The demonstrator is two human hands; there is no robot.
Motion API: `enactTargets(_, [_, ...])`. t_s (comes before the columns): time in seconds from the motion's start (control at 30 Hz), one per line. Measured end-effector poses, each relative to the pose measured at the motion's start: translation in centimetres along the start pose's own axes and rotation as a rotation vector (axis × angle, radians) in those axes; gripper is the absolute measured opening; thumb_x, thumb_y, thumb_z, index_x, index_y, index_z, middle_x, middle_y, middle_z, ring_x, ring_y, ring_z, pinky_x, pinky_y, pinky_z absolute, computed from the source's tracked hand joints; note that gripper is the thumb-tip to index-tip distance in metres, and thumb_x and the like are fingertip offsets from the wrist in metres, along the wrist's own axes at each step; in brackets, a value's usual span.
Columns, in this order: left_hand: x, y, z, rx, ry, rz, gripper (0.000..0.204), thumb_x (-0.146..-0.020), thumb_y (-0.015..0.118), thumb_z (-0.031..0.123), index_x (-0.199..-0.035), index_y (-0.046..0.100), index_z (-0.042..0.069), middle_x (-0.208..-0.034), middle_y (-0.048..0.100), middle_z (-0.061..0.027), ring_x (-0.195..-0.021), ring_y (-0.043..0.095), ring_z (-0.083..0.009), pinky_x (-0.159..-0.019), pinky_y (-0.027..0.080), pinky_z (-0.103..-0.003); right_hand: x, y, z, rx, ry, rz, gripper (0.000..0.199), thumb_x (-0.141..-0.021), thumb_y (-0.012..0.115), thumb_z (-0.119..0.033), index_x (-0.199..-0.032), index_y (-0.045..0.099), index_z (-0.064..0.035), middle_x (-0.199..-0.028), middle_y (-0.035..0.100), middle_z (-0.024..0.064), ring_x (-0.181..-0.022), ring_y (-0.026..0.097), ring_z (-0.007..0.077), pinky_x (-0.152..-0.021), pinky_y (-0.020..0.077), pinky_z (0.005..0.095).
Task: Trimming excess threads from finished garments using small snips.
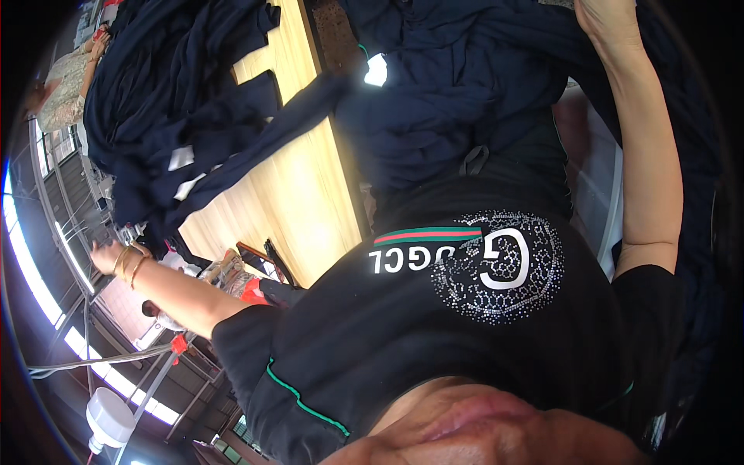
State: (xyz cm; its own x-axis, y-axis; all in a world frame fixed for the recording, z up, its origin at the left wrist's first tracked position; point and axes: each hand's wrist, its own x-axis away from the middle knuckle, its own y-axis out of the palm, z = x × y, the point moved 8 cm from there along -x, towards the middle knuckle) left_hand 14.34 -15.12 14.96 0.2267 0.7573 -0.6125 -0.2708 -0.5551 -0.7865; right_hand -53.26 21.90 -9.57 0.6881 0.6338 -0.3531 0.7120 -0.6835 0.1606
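My left hand [110, 257], with gold bangles at the wrist, is stretched out to the left. Its fingers look apart, with nothing visible in them. It is nearest to the lower end of a heap of dark navy cloth [155, 116], on which several white labels show. My right hand [608, 19] reaches up to the top edge, where its fingers are cut off from view. Beside it, more navy cloth [457, 101] lies bunched across my lap, with a white tag [376, 70] on a green cord. What the right hand holds, if anything, is hidden.
A light wooden tabletop [302, 194] runs between the two masses of cloth. A pale plastic bin [601, 170] stands by my right forearm. Another person's patterned sleeve [62, 89] shows at the far left. A white funnel-shaped fixture [110, 418] hangs at the lower left.
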Motion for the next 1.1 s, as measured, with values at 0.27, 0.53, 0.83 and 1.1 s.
enactTargets(0.27, [16.1,21.6,36.6,0.821,0.140,-0.527,0.028,-0.097,0.069,0.015,-0.122,0.074,0.004,-0.115,0.073,-0.0075,-0.094,0.069,-0.0121,-0.082,0.057,-0.026,0.9,0.8,1.5,0.008,0.174,-0.010,0.030,-0.101,0.069,-0.023,-0.124,0.072,-0.0059,-0.071,0.058,-0.0093,-0.051,0.042,-0.0014,-0.045,0.0283,0.0170])
enactTargets(0.53, [25.7,38.3,49.6,0.142,0.200,-0.891,0.045,-0.094,0.068,0.045,-0.097,0.077,0.001,-0.097,0.074,-0.0247,-0.095,0.073,-0.0407,-0.082,0.059,-0.046,0.5,0.5,2.7,0.016,0.157,-0.042,0.032,-0.100,0.070,-0.021,-0.127,0.070,-0.0037,-0.083,0.067,-0.0052,-0.054,0.046,-0.0012,-0.046,0.0313,0.0163])
enactTargets(0.83, [26.1,41.2,47.6,1.515,-0.507,-0.897,0.018,-0.102,0.063,0.028,-0.111,0.066,0.013,-0.092,0.065,-0.0010,-0.080,0.060,-0.0138,-0.074,0.051,-0.034,0.5,1.0,2.1,-0.023,0.235,-0.060,0.032,-0.100,0.069,-0.016,-0.129,0.069,-0.0016,-0.091,0.070,-0.0021,-0.057,0.048,-0.0008,-0.046,0.0319,0.0156])
enactTargets(1.1, [25.4,24.0,49.0,1.967,-0.721,-1.168,0.036,-0.104,0.058,0.019,-0.135,0.063,0.000,-0.129,0.070,-0.0099,-0.113,0.069,-0.0184,-0.096,0.055,-0.035,1.2,2.2,2.0,-0.090,0.208,-0.104,0.031,-0.100,0.069,-0.012,-0.128,0.068,0.0008,-0.101,0.070,0.0003,-0.082,0.060,0.0036,-0.068,0.0431,0.0151])
